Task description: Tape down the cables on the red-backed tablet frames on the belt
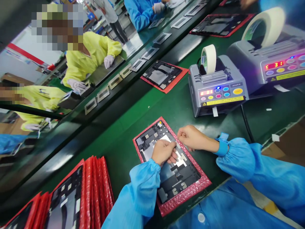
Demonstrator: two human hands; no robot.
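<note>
The left hand (164,152) pinches a white film (165,138) on the panel (176,178); the right hand (192,138) curls against its edge. Pulling hurriedly could tear the film or shift the panel.

The left hand (164,152) is placed on a pale film (165,138) lying on a dark device panel (179,179), which is seated on a red bubble mat (184,199). The right hand (193,137) is positioned at the panel's upper edge. An electronic tape dispenser (218,86) is located beyond the mat, and a stack of red-backed panels (95,181) is arranged to its left.
</note>
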